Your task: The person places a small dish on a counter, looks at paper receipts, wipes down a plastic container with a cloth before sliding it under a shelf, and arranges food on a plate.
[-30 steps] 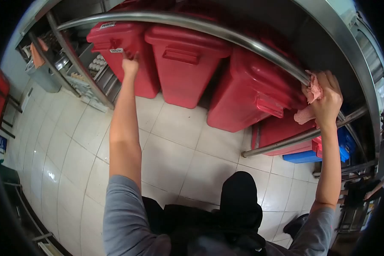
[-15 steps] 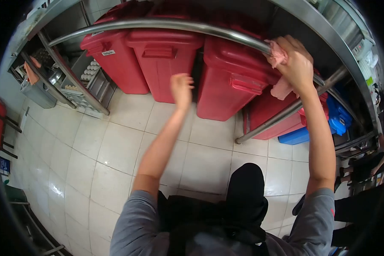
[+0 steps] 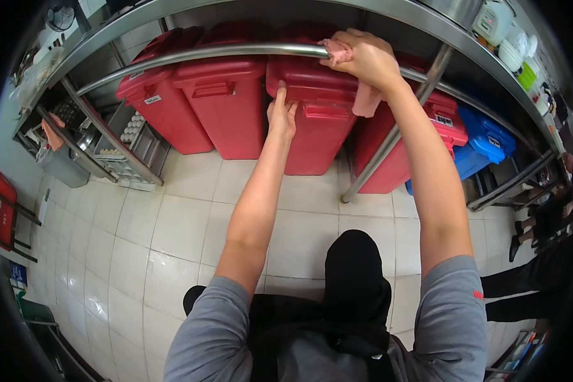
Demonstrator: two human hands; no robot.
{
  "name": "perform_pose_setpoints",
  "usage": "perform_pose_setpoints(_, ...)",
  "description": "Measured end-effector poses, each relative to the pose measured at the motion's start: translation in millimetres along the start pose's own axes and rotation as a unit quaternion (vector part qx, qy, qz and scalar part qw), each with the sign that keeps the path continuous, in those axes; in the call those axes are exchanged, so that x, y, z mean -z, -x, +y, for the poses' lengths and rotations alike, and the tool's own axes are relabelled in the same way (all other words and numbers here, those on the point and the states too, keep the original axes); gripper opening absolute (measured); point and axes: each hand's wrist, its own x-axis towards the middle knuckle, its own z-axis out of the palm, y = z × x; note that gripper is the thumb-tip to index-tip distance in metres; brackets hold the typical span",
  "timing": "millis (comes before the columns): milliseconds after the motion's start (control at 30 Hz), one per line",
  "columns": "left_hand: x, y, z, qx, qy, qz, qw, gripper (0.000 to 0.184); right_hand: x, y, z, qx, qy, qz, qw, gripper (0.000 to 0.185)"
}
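My right hand (image 3: 366,60) is closed round a pink cloth (image 3: 367,100), pressing it against the metal rail (image 3: 248,49) under the steel table. One end of the cloth hangs below the hand. My left hand (image 3: 281,118) grips the left front edge of the lid on a red bin (image 3: 309,143), thumb up on the rim and fingers at its underside. This bin stands under the rail, between another red bin (image 3: 226,121) on its left and one more (image 3: 388,156) behind the table leg on its right.
A blue bin (image 3: 481,143) stands at the right. On the left, a crate (image 3: 130,137) holds eggs beside a grey bin (image 3: 63,165). A table leg (image 3: 398,127) slants down to the tiled floor (image 3: 184,216). A person's dark-trousered legs (image 3: 528,286) are at the right.
My left hand has moved up onto the bin's lid edge. The right hand, with the cloth, has shifted left relative to the table leg along the rail. The camera view has shifted too.
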Motion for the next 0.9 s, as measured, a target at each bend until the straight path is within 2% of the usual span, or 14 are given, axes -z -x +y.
perform_pose_setpoints(33,2.7,1.6,-4.8,-0.021,-0.002,-0.002,1.000,0.055,-0.4,0.3,0.5,-0.005,0.010,-0.004,1.000,0.032)
perform_pose_setpoints(67,4.6,0.4,-7.8,0.007,-0.014,0.047,0.999,0.046,-0.4,0.2,1.2,-0.006,0.014,-0.010,1.000,0.037)
perform_pose_setpoints(167,1.7,26.4,-11.6,-0.027,0.017,0.038,0.999,0.040,-0.8,0.5,0.3,-0.007,0.015,0.003,1.000,0.046)
perform_pose_setpoints(233,1.7,47.7,-8.1,-0.043,0.022,0.056,0.997,0.036,5.1,0.7,-1.0,-0.018,0.021,-0.022,0.999,0.050)
perform_pose_setpoints(300,8.3,71.5,2.8,-0.063,0.000,0.049,0.997,0.034,5.1,0.1,0.0,-0.026,-0.012,-0.018,0.999,0.054)
perform_pose_setpoints(333,4.7,85.6,10.7,-0.076,0.002,0.055,0.996,0.032,9.0,0.5,-3.3,-0.045,-0.011,-0.024,0.999,0.050)
perform_pose_setpoints(433,22.9,115.1,28.2,-0.062,-0.016,0.055,0.996,0.030,9.1,-0.5,-0.1,-0.036,-0.068,-0.010,0.997,0.053)
perform_pose_setpoints(467,30.6,125.1,34.0,-0.067,-0.015,0.047,0.996,0.033,7.5,-3.1,2.5,-0.078,-0.036,-0.062,0.994,0.056)
perform_pose_setpoints(500,38.6,135.6,38.8,-0.069,-0.012,0.036,0.997,0.036,24.3,-4.6,-8.3,-0.128,-0.173,-0.140,0.967,0.060)
perform_pose_setpoints(533,44.9,145.5,48.0,-0.055,-0.011,0.020,0.998,0.041,6.4,-4.4,4.2,-0.178,-0.165,-0.177,0.954,0.064)
perform_pose_setpoints(600,49.5,169.1,68.8,-0.024,-0.036,-0.013,0.999,0.055,11.8,-7.6,2.8,-0.185,-0.162,-0.197,0.949,0.070)
perform_pose_setpoints(667,49.8,191.4,86.4,-0.041,-0.078,-0.004,0.996,0.055,18.4,-4.8,-3.9,-0.152,-0.121,-0.100,0.976,0.070)
perform_pose_setpoints(833,79.5,237.6,121.8,-0.047,-0.105,0.027,0.993,0.051,18.4,-3.9,-4.8,-0.151,-0.143,-0.092,0.974,0.057)
perform_pose_setpoints(900,95.2,249.8,130.4,-0.065,-0.208,0.000,0.976,0.045,13.1,-4.4,-5.7,-0.152,-0.174,-0.085,0.969,0.052)
